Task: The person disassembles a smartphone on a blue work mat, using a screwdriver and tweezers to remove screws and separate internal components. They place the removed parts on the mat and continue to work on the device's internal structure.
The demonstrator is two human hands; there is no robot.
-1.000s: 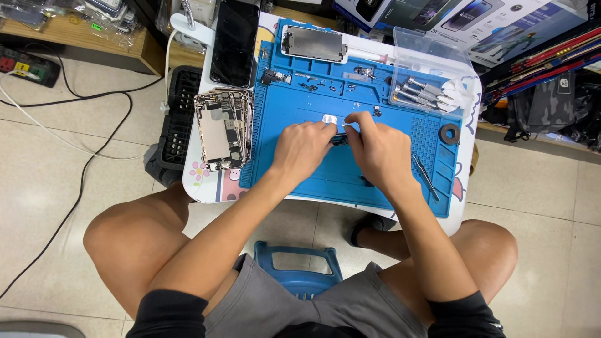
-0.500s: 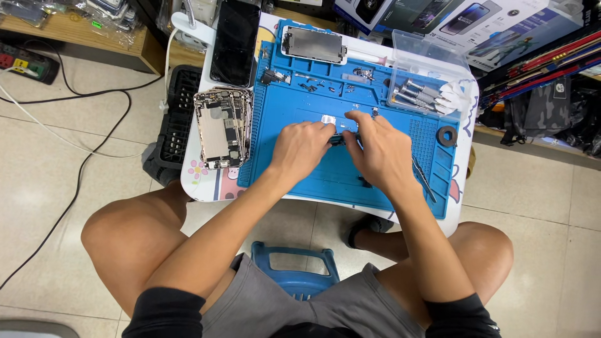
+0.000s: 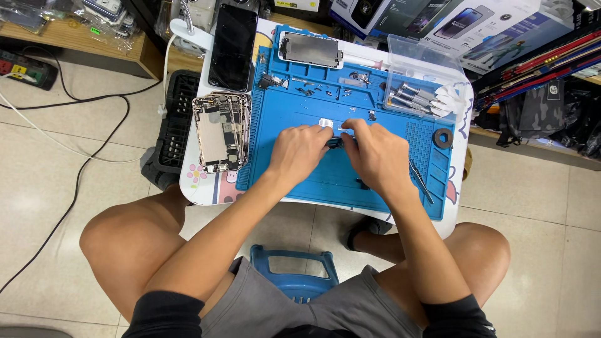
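Note:
My left hand [image 3: 299, 150] and my right hand [image 3: 374, 153] meet over the middle of a blue work mat [image 3: 294, 112] on a small white table [image 3: 200, 188]. Together they pinch a small dark part [image 3: 335, 143] between their fingertips; most of it is hidden by my fingers. A small white piece [image 3: 325, 123] lies on the mat just beyond my hands. To the left of the mat sits a stack of opened phone bodies [image 3: 219, 131].
A phone screen panel [image 3: 311, 49] and a dark phone [image 3: 233, 47] lie at the table's far side. A clear tray of screwdrivers [image 3: 416, 97], a roll of tape [image 3: 443, 138] and tweezers [image 3: 421, 180] sit at right. Cables run over the floor at left. Boxes stand behind.
Both hands stay together over the mat's middle, with only slight shifts of the fingers on the small part. Nothing else has moved.

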